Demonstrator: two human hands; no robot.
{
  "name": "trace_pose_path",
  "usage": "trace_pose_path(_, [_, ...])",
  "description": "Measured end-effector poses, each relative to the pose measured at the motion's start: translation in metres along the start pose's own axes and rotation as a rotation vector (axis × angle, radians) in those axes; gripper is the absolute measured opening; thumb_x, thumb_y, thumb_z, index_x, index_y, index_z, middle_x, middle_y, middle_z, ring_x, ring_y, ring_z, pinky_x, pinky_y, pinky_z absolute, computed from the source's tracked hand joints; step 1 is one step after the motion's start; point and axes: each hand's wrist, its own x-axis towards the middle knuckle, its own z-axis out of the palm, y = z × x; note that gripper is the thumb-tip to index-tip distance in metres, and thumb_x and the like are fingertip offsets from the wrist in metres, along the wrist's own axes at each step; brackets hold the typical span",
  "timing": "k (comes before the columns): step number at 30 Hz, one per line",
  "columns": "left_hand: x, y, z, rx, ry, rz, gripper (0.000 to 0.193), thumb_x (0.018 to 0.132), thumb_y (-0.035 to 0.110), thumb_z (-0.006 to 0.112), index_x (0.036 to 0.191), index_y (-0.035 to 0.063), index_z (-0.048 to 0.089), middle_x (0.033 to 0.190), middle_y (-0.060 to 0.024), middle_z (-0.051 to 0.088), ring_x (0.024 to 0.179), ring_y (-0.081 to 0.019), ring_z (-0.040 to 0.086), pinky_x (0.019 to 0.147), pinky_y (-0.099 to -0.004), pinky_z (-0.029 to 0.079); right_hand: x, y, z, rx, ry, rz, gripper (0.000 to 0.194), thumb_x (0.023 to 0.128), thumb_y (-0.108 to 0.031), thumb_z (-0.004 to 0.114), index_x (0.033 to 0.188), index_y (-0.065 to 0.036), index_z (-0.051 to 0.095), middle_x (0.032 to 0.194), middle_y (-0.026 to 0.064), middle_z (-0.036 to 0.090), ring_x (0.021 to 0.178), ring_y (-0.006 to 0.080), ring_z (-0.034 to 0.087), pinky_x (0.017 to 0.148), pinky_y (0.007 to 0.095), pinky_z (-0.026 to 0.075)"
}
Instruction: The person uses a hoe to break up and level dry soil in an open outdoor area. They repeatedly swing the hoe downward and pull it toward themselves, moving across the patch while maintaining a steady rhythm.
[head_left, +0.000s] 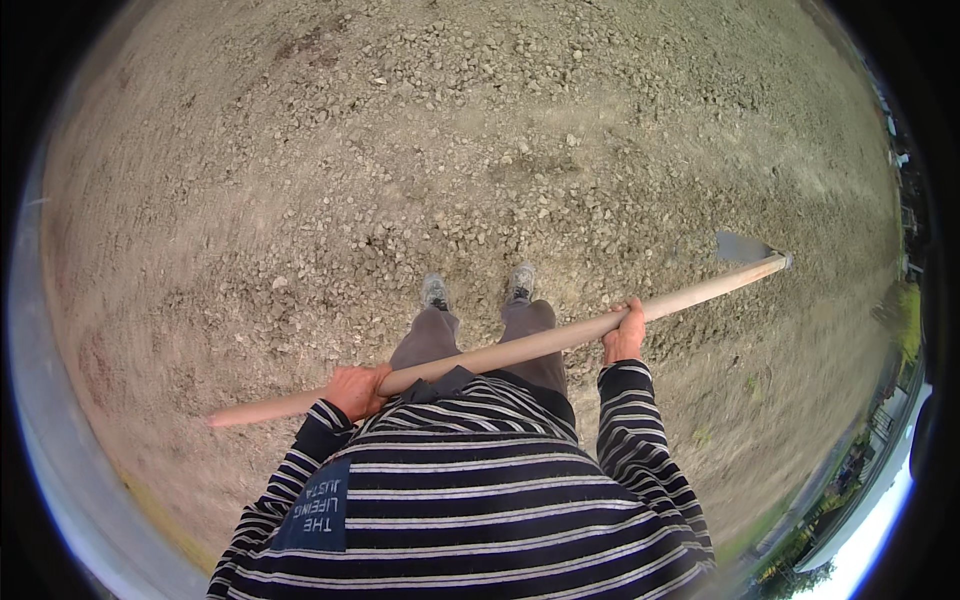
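Note:
A long-handled hoe lies slantwise across the front of my body, its wooden handle (517, 351) rising from lower left to upper right. My left hand (358, 390) grips the handle near its butt end, close to my waist. Farther along, my right hand (627, 330) is wrapped round the handle on the side toward the head. The metal hoe blade (742, 247) is off to my right and looks raised above the soil, though its exact height cannot be told. Part of the handle's lower edge is hidden by my left hand and the shirt hem.
Dry, cloddy soil (480, 165) spreads all around my feet, with the coarsest clods ahead. My dusty shoes (435, 291) stand apart on it. A pale grey strip (56, 420) curves along the left rim. Green plants (909, 315) and buildings show at the right rim.

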Motion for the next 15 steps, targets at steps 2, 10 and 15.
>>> trace_pose_path(2, [-0.009,0.019,-0.011,-0.006,0.077,0.049,0.025,0.062,0.021,0.062,0.083,0.0140,0.051,0.060,-0.0119,0.056,0.059,-0.0317,0.056,0.052,-0.0417,0.041,0.013,0.003,0.000,0.004,-0.030,-0.004,0.015,0.078,-0.016,0.053,0.072,-0.006,0.042,0.059,0.0048,0.043,0.050,0.0169,0.044,0.049,0.0330,0.043])
trace_pose_path(10, [-0.124,0.062,-0.115,0.357,0.057,-0.419,0.017,0.057,0.013,0.062,0.070,0.0130,0.052,0.054,-0.0085,0.054,0.054,-0.0269,0.057,0.051,-0.0375,0.043,-0.023,0.166,0.006,0.049,-0.160,0.683,0.013,0.074,-0.010,0.051,0.068,-0.010,0.040,0.053,0.0014,0.040,0.047,0.0160,0.041,0.050,0.0321,0.040])
trace_pose_path(15, [-0.116,0.040,-0.091,0.288,0.107,-0.363,0.021,0.055,0.019,0.063,0.075,0.0156,0.057,0.056,-0.0094,0.056,0.057,-0.0282,0.058,0.054,-0.0378,0.045,-0.027,0.136,0.016,0.030,-0.214,0.560,0.015,0.070,-0.009,0.053,0.065,-0.011,0.038,0.052,0.0003,0.040,0.046,0.0148,0.040,0.050,0.0308,0.040])
